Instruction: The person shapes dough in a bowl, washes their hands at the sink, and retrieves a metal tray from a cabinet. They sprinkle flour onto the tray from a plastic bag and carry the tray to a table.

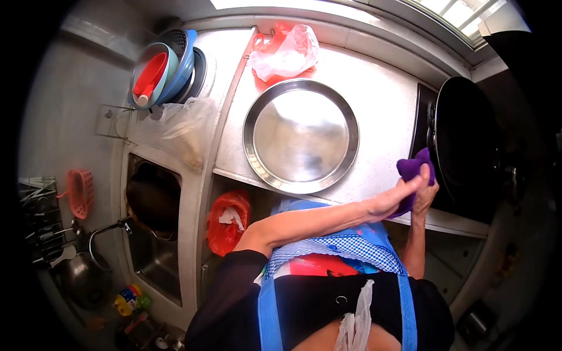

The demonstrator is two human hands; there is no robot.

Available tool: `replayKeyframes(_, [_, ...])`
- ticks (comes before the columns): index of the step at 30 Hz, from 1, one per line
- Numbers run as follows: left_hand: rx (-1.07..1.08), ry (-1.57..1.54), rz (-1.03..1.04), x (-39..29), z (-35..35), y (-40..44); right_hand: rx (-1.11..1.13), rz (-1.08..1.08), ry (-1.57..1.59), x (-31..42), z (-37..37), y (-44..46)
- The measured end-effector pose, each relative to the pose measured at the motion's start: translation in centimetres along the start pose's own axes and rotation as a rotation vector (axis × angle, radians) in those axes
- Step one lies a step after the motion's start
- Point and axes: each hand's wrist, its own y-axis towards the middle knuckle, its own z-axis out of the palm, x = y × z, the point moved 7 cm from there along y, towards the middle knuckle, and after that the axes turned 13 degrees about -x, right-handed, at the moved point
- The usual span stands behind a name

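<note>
A purple cloth point(407, 171) is bunched between my two hands, near the right end of the white counter. My left hand point(404, 192) reaches across from the left and presses on it, its thumb pointing up. From below, my right hand point(425, 196) has its fingers closed round the cloth's other side. Just beyond them stands a big black wok point(468, 140) on the dark stove. A round, shallow metal pan point(301, 137) lies on the counter to the left of my hands, untouched.
Red and white plastic bags point(287, 55) lie behind the pan. Stacked bowls point(164, 67) and a clear bag point(187, 131) are at the left, above the sink point(155, 257) with a dark pan inside. A red-lined bin point(228, 222) hangs below the counter edge.
</note>
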Motion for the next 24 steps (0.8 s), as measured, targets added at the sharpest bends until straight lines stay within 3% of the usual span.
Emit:
replayKeyframes(1, [0.091,0.311,0.117,0.4,-0.5,0.5,-0.082,-0.268,-0.046,-0.2,-0.6,1.0])
replayKeyframes(2, [0.184,0.619,0.235,0.5,-0.4,0.7,-0.129,-0.206,-0.096,2.0,-1.2,1.5])
replayKeyframes(3, [0.380,0.699,0.196,1.3,-0.3,0.3,-0.136,-0.196,-0.093,1.8,-2.0,2.1])
replayKeyframes(4, [0.370,1.060,0.091,1.9,-2.3,0.1,-0.142,-0.189,-0.084,1.7,-2.8,2.5])
replayKeyframes(5, [0.382,1.357,0.065,2.0,-3.9,0.0,-0.069,-0.284,-0.135,3.2,-2.8,2.0])
replayKeyframes(7, [0.450,1.864,0.252,1.9,-4.6,0.6,0.169,-0.493,-0.244,6.3,-2.1,-0.5])
replayKeyframes(9, [0.549,2.127,0.298,3.1,-5.1,1.3,0.510,-0.683,-0.346,10.9,1.8,-5.1])
replayKeyframes(10, [0.593,2.191,0.301,3.8,-5.2,1.5,0.617,-0.921,-0.384,11.2,4.2,-7.8])
replayKeyframes(11, [0.631,2.237,0.305,4.2,-5.4,1.5,0.605,-0.819,-0.267,9.7,5.2,-8.8])
replayKeyframes(12, [0.657,2.261,0.315,4.7,-5.4,1.5,0.533,-0.894,-0.283,8.4,5.3,-8.2])
replayKeyframes(14, [0.682,2.274,0.356,4.8,-4.8,1.1,0.450,-0.547,-0.135,4.8,5.1,-5.1])
replayKeyframes(17, [0.574,2.226,0.522,2.2,-4.2,0.2,0.331,-0.641,-0.169,5.7,5.3,-3.6])
replayKeyframes(18, [0.482,2.175,0.604,0.6,-4.1,-0.5,0.241,-0.648,-0.222,6.1,5.1,-3.0])
replayKeyframes(19, [0.266,2.146,0.814,-2.0,-4.0,-1.8,0.192,-0.651,-0.264,6.0,5.2,-2.0])
replayKeyframes(21, [0.122,1.719,0.860,-7.3,-2.9,-4.3,0.129,-0.612,-0.353,4.6,5.5,-0.7])
replayKeyframes(24, [-0.311,1.511,1.158,-13.6,-5.2,-6.9,0.175,-0.635,-0.520,2.0,8.2,0.4])
